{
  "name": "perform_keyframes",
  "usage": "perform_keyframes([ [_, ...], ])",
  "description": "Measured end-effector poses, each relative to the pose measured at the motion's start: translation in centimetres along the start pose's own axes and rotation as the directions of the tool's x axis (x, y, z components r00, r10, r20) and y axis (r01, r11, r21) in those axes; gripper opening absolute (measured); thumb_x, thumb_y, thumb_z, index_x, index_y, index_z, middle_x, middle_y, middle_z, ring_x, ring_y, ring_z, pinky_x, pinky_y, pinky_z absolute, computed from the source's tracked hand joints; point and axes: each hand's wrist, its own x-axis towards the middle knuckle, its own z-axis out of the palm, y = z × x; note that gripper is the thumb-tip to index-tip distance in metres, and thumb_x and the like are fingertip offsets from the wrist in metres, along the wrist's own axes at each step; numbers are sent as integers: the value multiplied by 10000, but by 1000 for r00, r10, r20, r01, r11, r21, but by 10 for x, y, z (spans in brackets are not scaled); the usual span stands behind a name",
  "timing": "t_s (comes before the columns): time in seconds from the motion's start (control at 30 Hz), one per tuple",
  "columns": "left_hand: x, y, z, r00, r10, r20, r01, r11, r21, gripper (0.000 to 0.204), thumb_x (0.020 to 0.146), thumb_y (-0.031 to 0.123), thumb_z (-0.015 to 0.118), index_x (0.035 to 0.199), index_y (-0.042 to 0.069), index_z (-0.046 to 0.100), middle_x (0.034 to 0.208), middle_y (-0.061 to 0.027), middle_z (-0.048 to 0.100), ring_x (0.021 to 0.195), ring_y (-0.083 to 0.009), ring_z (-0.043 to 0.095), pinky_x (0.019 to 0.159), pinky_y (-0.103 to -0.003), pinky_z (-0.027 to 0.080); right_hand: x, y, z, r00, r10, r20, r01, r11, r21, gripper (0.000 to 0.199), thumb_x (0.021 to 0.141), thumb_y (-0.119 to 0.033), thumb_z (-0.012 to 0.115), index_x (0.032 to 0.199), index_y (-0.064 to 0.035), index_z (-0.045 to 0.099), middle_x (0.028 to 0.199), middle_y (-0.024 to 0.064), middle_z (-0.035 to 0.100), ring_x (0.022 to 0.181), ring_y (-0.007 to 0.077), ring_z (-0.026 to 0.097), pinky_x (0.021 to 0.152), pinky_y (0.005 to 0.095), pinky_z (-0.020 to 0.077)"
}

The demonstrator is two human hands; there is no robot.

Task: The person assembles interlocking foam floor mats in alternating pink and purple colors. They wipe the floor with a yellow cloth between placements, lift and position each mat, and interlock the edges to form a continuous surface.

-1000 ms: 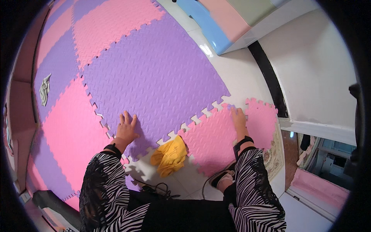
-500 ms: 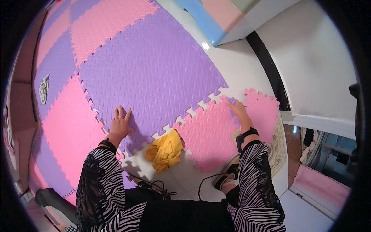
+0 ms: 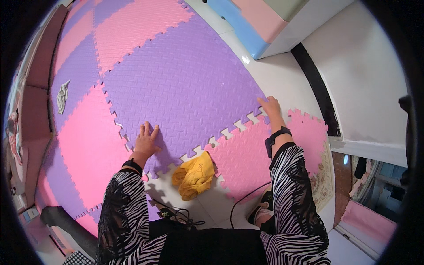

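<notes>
– so, what's closest to the person?
– two striped sleeves, black and white. beside the right one, a dark shoe rests on the pale floor.
– and past that?
– a crumpled yellow cloth on the floor, with the front pink mat just to its right. another pink piece lies farther right, by a patterned rug.
– where's the left hand?
– laid on the near corner of the big purple mat, palm down, fingers spread wide, grasping nothing.
– how does that mat lie?
– flat on the floor, in front of the person. its toothed edge faces the front pink mat, and white floor shows between their teeth.
– and the right hand?
– a bit farther out, at the purple mat's right corner, thumb apart from the fingers. i can't tell whether it pinches the edge or only touches it.
– anything beyond?
– a wrinkled grey cloth on the matting at far left, and, at the top right, a set of coloured drawers.
</notes>
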Motion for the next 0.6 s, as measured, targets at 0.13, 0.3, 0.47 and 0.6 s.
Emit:
perform_keyframes([
  [0.13,0,0,4,1000,-7,-26,6,1000,-28,1049,551,339,834,1415,231,249,1473,-210,139,1353,-402,172,1042,-441,334,0,-13,-18,973,25,231,-82,967,241,681,694,-512,655,1059,56,560,995,244,598,887,344,588,773,361,474],
  [0.3,0,-2,3,998,19,-59,-23,996,-81,1017,549,318,829,1403,224,284,1467,-213,162,1345,-407,192,1060,-425,318,-11,-30,-46,929,73,364,-301,722,623,322,779,-218,702,937,-12,512,728,99,586,545,163,580,435,283,481],
  [0.47,0,11,-11,992,4,-126,-9,999,-40,884,623,373,775,1366,159,348,1420,-224,261,1314,-409,248,1053,-485,276,-12,-35,-60,864,51,501,-467,453,759,248,763,-177,711,865,-54,521,683,70,577,530,145,549,432,291,463],
  [0.6,4,80,-25,909,181,-375,-274,939,-209,815,674,425,739,1330,95,384,1380,-237,308,1277,-410,294,1036,-516,253,-13,-35,-62,819,-48,572,-549,223,805,231,770,-197,710,850,-74,532,660,45,565,525,140,528,459,272,453],
])
